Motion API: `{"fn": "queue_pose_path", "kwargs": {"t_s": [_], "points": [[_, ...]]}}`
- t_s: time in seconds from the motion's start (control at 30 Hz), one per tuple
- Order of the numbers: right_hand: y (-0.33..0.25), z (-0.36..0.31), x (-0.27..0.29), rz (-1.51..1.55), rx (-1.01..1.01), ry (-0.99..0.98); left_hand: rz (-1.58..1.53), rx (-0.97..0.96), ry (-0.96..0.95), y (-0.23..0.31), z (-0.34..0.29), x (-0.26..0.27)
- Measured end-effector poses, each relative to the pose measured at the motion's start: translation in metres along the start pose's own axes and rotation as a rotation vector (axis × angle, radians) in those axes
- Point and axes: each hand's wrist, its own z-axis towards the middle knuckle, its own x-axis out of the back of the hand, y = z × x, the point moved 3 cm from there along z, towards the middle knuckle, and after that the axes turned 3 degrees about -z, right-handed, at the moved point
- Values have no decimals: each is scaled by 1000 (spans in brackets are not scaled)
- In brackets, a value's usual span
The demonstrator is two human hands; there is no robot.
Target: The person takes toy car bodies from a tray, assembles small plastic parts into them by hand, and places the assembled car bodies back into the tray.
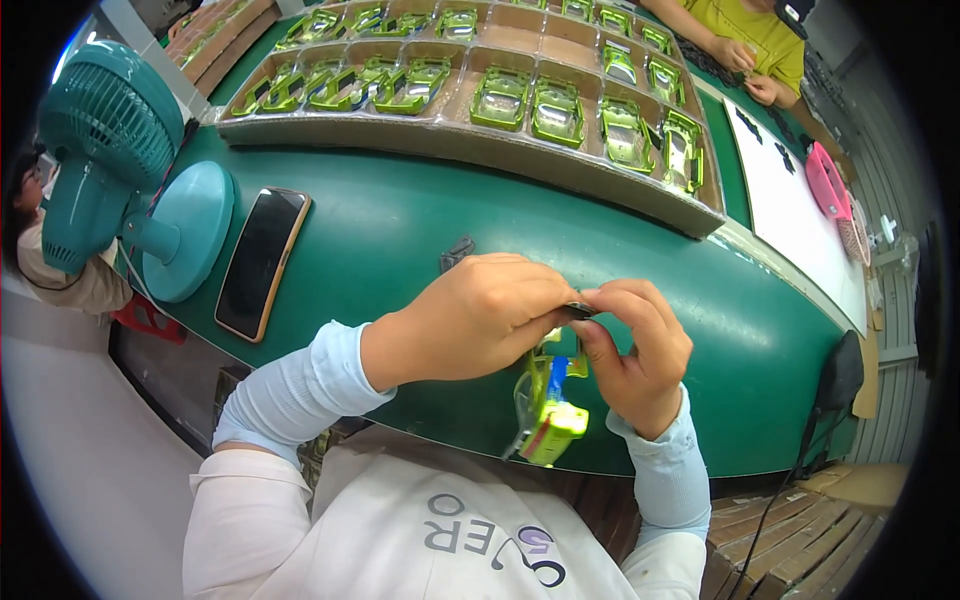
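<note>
My left hand (480,312) and my right hand (637,352) meet at the fingertips near the front of the green table. Both pinch a small dark piece (578,311), mostly hidden by the fingers. Just below them is a bright green plastic frame (548,425) with a blue strip and a clear part at its side. Whether it rests on the table edge or hangs from the fingers, I cannot tell. Beyond my left hand lies a small dark grey part (457,252).
A cardboard tray (440,139) with clear compartments holding several green frames spans the back. At left stand a teal fan (188,230) and a phone (262,262). A co-worker's hands (745,70) work at back right, near a white sheet (790,215) and pink basket (827,180).
</note>
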Motion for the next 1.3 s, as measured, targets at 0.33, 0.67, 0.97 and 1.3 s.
{"fn": "queue_pose_path", "kwargs": {"t_s": [0.33, 0.67, 0.97, 1.3], "points": [[-1, -5, 2, -40, 29, -127, 224, -76, -106, 14, -1, -6], [-3, -2, 4, -43, 4, 48, 89, 43, -9, 3, 5, 3], [13, -5, -2, 7, -76, 226, -1243, 806, 151, -26, -1, 0], [5, -24, -43, 21, -477, -656, -1378, 534, 470, -46, 3, 32]]}}
